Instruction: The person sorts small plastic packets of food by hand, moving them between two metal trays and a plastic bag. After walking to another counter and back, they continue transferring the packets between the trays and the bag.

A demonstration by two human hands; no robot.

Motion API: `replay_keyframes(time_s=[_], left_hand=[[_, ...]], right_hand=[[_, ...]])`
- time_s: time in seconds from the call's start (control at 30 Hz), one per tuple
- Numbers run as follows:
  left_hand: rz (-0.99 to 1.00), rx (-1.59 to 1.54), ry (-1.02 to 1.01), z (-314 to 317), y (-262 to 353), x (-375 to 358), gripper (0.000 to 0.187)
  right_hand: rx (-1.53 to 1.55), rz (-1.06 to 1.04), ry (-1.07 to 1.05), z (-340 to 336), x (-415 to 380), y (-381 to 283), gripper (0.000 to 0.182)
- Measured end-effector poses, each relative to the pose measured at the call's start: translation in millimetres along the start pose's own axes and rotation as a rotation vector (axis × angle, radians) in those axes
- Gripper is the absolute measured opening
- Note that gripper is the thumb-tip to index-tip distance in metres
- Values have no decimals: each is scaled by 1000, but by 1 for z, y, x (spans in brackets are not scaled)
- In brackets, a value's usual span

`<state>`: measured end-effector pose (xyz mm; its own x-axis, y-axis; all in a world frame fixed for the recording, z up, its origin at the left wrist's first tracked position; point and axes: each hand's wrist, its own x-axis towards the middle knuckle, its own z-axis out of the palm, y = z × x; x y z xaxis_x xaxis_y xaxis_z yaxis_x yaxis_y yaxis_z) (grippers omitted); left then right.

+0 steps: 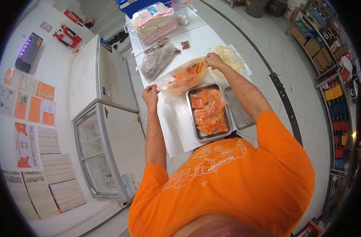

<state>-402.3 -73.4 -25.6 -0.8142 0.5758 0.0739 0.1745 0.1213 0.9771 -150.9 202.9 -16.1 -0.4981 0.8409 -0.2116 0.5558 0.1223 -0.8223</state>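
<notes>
A clear plastic bag [184, 78] holding orange packets lies across the white table, stretched between my two hands. My left hand [150, 96] pinches its left end, and my right hand [214, 61] has hold of the upper right edge. Just in front of me, below the bag, sits a metal tray [190, 118] full of small orange sachets [209, 110]. A flat grey tray or lid [240, 112] rests beside it on the right. Close to my right hand is a crumpled yellowish plastic bag [229, 57].
Behind the left side stands a greyish plastic bag [158, 59] with dark contents, and near it a small dark sachet [185, 45]. A clear bin of packaging [154, 25] occupies the table's far end. Freezers [105, 75] line the left; stocked shelves [334, 94] stand right.
</notes>
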Motion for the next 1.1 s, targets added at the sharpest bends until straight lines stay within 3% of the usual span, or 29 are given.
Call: replay_keyframes(time_s=[0.13,0.2,0.23,0.33,0.43,0.53,0.57,0.67,0.73,0.77,0.8,0.83,0.9,0.97,1.0,1.03,1.1], left_hand=[[9,-63,49,5,-22,0,15],[103,202,-61,-1,-32,-8,20],[38,154,-49,5,-21,-22,26],[-87,44,21,29,7,-52,43],[-103,77,182,48,13,-84,53],[-106,96,291,61,4,-124,51],[-98,86,311,64,-6,-140,48],[-109,85,398,72,-13,-209,43],[-179,90,440,67,-20,-260,41],[-179,97,476,64,-25,-287,40],[-236,95,497,59,-20,-315,43],[-245,76,546,54,-18,-345,40],[-262,70,648,39,-14,-402,38],[-294,79,726,33,-14,-462,38],[-317,79,765,33,-15,-488,40],[-347,75,793,34,-17,-515,42],[-405,10,825,43,-15,-569,44]], right_hand=[[186,-32,-252,-40,-19,21,21],[78,-202,-268,-59,-17,37,24],[27,-291,-278,-69,-14,48,26],[-400,-558,162,-102,-14,69,54],[-660,-75,368,-150,-60,39,102],[-294,-153,76,-153,12,152,139],[-249,-328,54,-142,16,168,144],[-429,1,-33,-114,-33,113,142],[-474,-48,79,-91,-51,99,111],[-470,-112,98,-80,-46,100,95],[-255,-293,155,-52,-12,149,69],[-26,-430,193,-26,27,194,57],[-421,-717,302,-20,69,218,41],[27,-837,253,-52,32,164,39],[-13,-797,178,-73,-15,113,40],[-28,-986,282,-77,-48,91,32],[-115,-1195,220,-82,-130,49,34]])
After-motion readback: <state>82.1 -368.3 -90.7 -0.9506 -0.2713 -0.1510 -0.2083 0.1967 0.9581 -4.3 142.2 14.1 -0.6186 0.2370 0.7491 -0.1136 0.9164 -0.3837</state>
